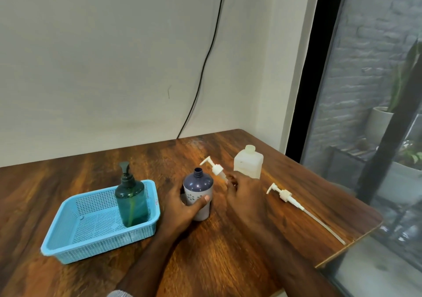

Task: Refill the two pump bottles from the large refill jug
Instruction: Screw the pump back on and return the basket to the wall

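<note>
My left hand (182,207) grips a dark blue bottle (198,189) with a white flowered label; it stands upright on the table with its neck open. My right hand (244,194) pinches the tube of a white pump head (214,167), held just right of the bottle's neck. Behind my right hand stands the translucent white refill jug (249,163), with no cap on its mouth. A green pump bottle (132,199) with a dark pump stands in the blue basket (68,246). A second white pump (286,195) with a long tube lies on the table to the right.
The wooden table (217,251) ends at a rounded right corner near a glass door (376,114). A black cable (205,68) runs down the wall behind the table. Potted plants stand beyond the glass.
</note>
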The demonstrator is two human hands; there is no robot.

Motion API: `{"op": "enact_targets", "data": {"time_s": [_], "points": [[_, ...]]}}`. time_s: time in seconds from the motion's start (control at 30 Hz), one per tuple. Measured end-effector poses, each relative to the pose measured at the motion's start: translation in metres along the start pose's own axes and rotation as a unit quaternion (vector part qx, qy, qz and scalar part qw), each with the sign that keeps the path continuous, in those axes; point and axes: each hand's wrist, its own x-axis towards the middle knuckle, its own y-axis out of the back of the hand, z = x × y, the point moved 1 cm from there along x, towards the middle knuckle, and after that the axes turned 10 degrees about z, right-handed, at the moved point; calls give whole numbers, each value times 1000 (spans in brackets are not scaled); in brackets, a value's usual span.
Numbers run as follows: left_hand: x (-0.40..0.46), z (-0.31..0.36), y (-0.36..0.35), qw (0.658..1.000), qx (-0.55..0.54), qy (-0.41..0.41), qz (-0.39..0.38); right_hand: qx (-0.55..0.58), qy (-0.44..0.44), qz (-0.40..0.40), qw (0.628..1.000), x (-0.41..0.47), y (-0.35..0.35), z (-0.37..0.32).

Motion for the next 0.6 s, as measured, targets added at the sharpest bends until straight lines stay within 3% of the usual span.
{"op": "enact_targets", "data": {"time_s": [0.13, 0.3, 0.6], "points": [[0, -1, 1, 1000, -9, 7, -2, 174, 14, 28, 984, 17, 17, -18], [-1, -1, 1, 1000, -13, 21, -3, 383, -18, 13, 923, 38, 31, -43], [-3, 6, 2, 1000, -9, 25, -10, 502, -28, -33, 864, 42, 17, -70]]}}
